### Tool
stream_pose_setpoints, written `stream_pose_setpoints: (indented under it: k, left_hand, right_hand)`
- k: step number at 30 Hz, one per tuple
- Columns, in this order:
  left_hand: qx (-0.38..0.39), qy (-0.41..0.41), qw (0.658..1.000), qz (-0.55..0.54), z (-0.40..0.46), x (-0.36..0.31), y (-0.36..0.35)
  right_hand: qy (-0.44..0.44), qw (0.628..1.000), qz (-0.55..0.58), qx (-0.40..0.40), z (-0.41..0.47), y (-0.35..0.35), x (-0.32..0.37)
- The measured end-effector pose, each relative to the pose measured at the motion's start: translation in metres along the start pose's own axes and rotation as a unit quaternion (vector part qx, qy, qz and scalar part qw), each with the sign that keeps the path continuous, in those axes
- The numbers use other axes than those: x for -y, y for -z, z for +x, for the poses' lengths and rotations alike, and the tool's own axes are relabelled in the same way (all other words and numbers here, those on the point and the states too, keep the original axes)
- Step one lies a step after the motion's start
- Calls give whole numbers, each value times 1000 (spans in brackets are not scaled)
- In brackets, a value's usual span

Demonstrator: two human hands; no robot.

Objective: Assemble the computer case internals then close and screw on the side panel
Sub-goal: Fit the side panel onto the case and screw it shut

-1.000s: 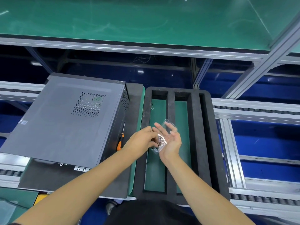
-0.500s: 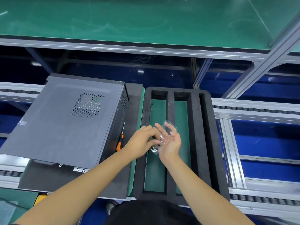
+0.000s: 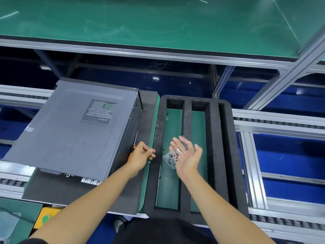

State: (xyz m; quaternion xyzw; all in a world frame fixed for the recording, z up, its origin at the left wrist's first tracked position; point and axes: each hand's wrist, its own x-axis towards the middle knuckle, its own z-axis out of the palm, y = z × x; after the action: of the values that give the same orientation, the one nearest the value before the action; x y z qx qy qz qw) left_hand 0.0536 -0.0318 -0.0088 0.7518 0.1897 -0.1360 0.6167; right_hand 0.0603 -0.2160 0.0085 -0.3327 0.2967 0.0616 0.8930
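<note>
Right hand palm-up at frame centre, fingers spread, clear screw bag resting on it. Left hand fingers curled, pinching something too small to identify. Closed computer case left of centre.

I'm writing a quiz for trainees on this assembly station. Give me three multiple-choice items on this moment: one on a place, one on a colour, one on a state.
1. Where does the screwdriver lie?
A. beside the computer case, on its right
B. in the foam tray
C. on the upper shelf

2. What colour is the screwdriver's handle?
A. blue
B. orange
C. white

3. How is the clear screw bag held?
A. pinched by the left hand
B. lying in the tray
C. resting on the open right hand

Answers: 1 A, it lies along the case's right side. 2 B, the handle shows orange. 3 C, the bag lies on the flat palm.
</note>
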Motion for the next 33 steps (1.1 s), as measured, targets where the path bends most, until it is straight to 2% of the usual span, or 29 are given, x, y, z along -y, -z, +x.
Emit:
stream_pose_setpoints:
  k: [5,10,12,15,18,21,22,24,26,28,31,33]
  left_hand:
    - [0,71,997,-31,-4,1,-10]
    - [111,125,976,-136,-10,-14,-22]
    - [184,126,970,-92,-10,-15,-25]
    - [256,78,964,-3,-12,-18,-28]
    - [248,19,965,83,-13,-14,-28]
    - [260,30,951,163,-11,-6,-27]
    - [249,41,950,185,-10,-3,-29]
    - [179,46,948,259,-9,1,-37]
    - [100,28,914,392,-8,4,-48]
    - [79,-12,838,540,-3,2,-61]
    - [142,-65,700,697,15,-3,-80]
    - [179,-86,633,748,27,-2,-94]
  right_hand:
    - [1,1000,15,9,0,6,-3]
    - [-16,999,7,40,4,10,-7]
    - [-20,999,-17,46,6,12,-10]
    - [-15,997,-61,53,10,16,-11]
    - [-7,994,-89,60,14,19,-10]
    - [1,983,-170,76,15,23,-10]
    - [3,974,-214,76,15,24,-11]
    - [12,948,-311,59,15,27,-13]
    - [31,928,-369,48,17,30,-14]
    - [35,918,-391,58,21,35,-14]
    - [11,918,-391,73,27,44,-12]
    - [-7,920,-387,69,30,48,-11]
